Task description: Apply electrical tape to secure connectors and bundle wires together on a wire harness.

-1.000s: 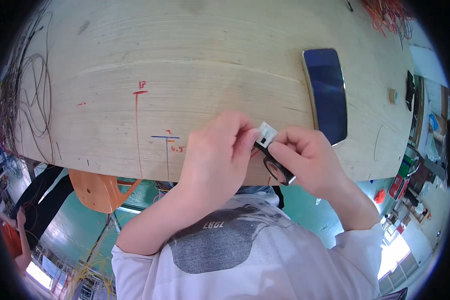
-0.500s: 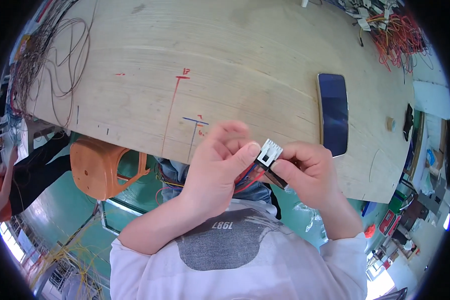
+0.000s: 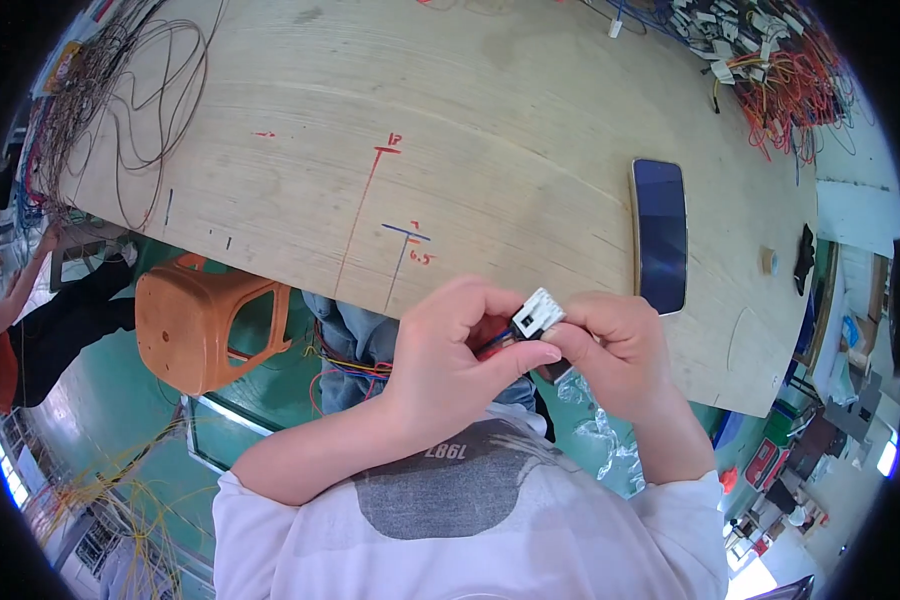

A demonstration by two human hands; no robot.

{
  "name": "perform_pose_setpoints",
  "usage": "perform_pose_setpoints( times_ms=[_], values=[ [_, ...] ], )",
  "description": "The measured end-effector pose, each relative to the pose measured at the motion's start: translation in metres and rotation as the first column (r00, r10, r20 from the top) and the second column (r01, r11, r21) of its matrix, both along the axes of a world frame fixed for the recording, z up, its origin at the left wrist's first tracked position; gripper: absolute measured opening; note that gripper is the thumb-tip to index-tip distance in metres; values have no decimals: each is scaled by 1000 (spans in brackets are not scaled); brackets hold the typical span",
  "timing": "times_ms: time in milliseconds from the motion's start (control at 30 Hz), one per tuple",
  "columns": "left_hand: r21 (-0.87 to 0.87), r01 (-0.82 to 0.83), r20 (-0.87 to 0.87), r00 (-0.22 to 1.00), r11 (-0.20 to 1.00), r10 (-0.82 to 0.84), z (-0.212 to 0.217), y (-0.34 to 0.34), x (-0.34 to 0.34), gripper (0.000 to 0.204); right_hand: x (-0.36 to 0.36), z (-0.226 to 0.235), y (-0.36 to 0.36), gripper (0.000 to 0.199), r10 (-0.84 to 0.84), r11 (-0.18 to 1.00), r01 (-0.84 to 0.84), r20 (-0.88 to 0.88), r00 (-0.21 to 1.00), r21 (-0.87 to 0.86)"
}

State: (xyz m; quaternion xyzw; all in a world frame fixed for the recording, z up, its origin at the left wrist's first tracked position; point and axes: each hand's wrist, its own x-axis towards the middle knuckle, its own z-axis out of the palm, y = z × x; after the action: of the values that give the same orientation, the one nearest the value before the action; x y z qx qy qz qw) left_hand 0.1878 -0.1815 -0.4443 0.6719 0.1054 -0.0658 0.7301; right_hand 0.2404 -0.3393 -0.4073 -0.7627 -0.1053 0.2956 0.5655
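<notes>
A white plastic wire connector (image 3: 538, 312) is held between my hands near the table's front edge. My right hand (image 3: 615, 352) is closed, pinching the connector's right side with thumb and forefinger. My left hand (image 3: 455, 345) curls around the wires (image 3: 495, 343) behind the connector, its thumb just below the housing. Blue, red and dark wires show inside the left hand; its fingertips are partly hidden. Something dark shows under my right thumb, too covered to name. More coloured wires (image 3: 355, 368) hang over my lap.
A phone (image 3: 660, 237) lies on the wooden table (image 3: 510, 130), right of the drawn marks. Connector-ended wires (image 3: 785, 80) pile up far right; thin brown cables (image 3: 135, 110) lie far left. A tape roll (image 3: 769, 261) is at right. An orange stool (image 3: 200, 325) and another person (image 3: 30, 330) are left.
My left thumb has slid from the connector's top edge to below it, and the left fingers have curled in toward the wires. The connector has tilted slightly. The view has shifted a little.
</notes>
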Motion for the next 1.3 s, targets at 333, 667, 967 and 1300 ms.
perform_pose_setpoints(
  times_ms=[333, 667, 967, 1300],
  values=[
    [443, -69, 395, 910, 894, -126, -2, 6, 1, 33, 13, 16, 20, 21, -6, 998, -15, -319, 948, -63],
    [-168, 225, -106, 964, 960, -244, -5, 31, 9, 76, 2, 2, 17, 24, 92, 974, -123, 163, 982, 189],
    [-653, 39, -260, 927, 756, -272, 18, 48, 16, 63, 7, -1, 21, 23, 154, 970, -188, 207, 966, 155],
    [-91, 373, 22, 928, 924, -372, 42, 68, 39, 61, 5, -8, 26, 16, 160, 985, -154, -65, 985, 79]
  ],
)
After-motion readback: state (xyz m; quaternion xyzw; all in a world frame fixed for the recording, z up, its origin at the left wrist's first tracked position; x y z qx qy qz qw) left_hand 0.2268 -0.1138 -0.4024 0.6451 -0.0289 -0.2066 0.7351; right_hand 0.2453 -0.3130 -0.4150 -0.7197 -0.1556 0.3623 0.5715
